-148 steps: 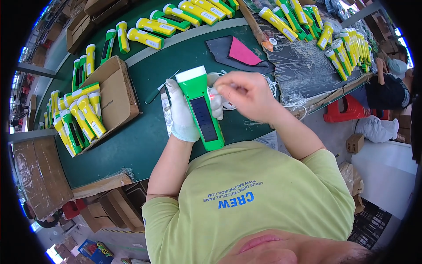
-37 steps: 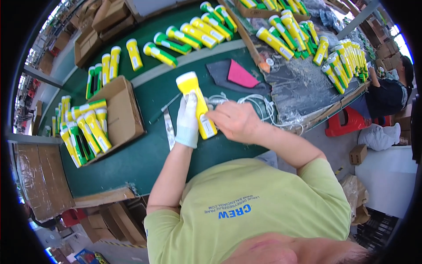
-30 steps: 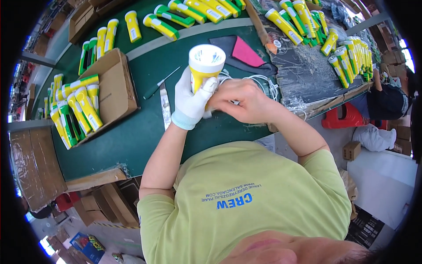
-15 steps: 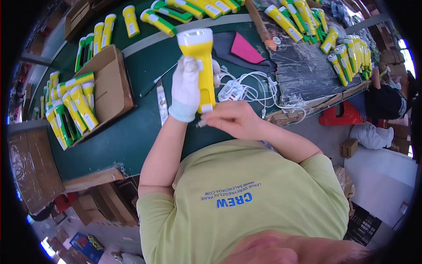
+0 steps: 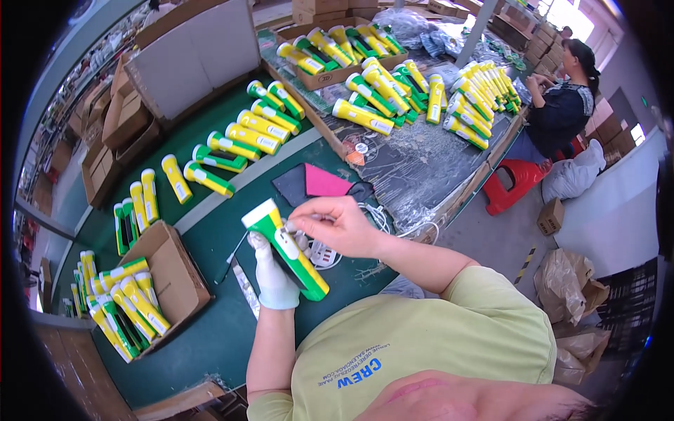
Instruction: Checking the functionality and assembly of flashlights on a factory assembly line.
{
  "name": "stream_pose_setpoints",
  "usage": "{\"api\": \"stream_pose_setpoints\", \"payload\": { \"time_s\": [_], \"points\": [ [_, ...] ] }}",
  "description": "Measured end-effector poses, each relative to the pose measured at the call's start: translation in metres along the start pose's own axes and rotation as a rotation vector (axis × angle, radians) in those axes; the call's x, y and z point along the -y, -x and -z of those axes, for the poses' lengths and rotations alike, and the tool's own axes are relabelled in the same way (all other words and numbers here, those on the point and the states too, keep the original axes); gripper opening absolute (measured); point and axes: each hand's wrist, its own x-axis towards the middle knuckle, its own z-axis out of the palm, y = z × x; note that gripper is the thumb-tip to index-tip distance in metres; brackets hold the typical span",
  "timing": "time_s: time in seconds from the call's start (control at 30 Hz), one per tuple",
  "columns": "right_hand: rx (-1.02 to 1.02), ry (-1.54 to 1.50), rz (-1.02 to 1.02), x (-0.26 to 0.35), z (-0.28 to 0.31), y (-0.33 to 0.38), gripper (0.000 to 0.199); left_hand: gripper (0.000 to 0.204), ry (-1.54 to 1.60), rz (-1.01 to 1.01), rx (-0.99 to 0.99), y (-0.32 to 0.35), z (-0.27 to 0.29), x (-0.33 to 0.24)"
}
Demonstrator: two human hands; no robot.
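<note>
Room over green tabletop (image 5: 210, 337) between carton (image 5: 172, 270) and hands (image 5: 270, 270); obstacles: screwdriver (image 5: 225, 269), silver strip (image 5: 246, 289).

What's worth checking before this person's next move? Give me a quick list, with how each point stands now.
1. Left hand gripping the flashlight: ok, wrapped around it.
2. Both hands gloved: not ok, right hand bare.
3. Right hand touching the flashlight: cannot tell.
4. Screwdriver clear of both hands: ok, lying on the table, left of them.
5. Flashlight lit: cannot tell, lens hidden.
</note>
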Motion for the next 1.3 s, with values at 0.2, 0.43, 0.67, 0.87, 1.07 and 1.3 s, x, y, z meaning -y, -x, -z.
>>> {"api": "stream_pose_setpoints", "payload": {
  "time_s": [0.2, 0.43, 0.67, 0.87, 1.07, 1.3],
  "points": [
    [0.022, 0.430, 0.444, 0.014, 0.001, 0.002, 0.008, 0.052, -0.340, -0.323, 0.027, 0.010, -0.001, -0.001],
    [-0.024, 0.560, 0.609, 0.025, -0.002, 0.018, 0.007, 0.061, -0.584, -0.416, -0.078, 0.026, -0.007, 0.004],
    [-0.036, 0.540, 0.489, 0.024, -0.001, 0.026, 0.005, 0.055, -0.438, -0.204, 0.024, 0.018, -0.006, 0.007],
    [-0.043, 0.591, 0.449, 0.015, 0.001, 0.025, 0.004, 0.055, -0.377, -0.157, -0.040, 0.008, 0.006, 0.019],
    [-0.074, 0.574, 0.477, 0.010, 0.001, 0.022, 0.006, 0.056, -0.446, -0.201, -0.025, 0.007, 0.004, 0.013],
    [-0.082, 0.516, 0.458, 0.007, -0.002, 0.027, 0.007, 0.052, -0.572, -0.266, 0.005, 0.012, 0.012, 0.014]
  ]
}}
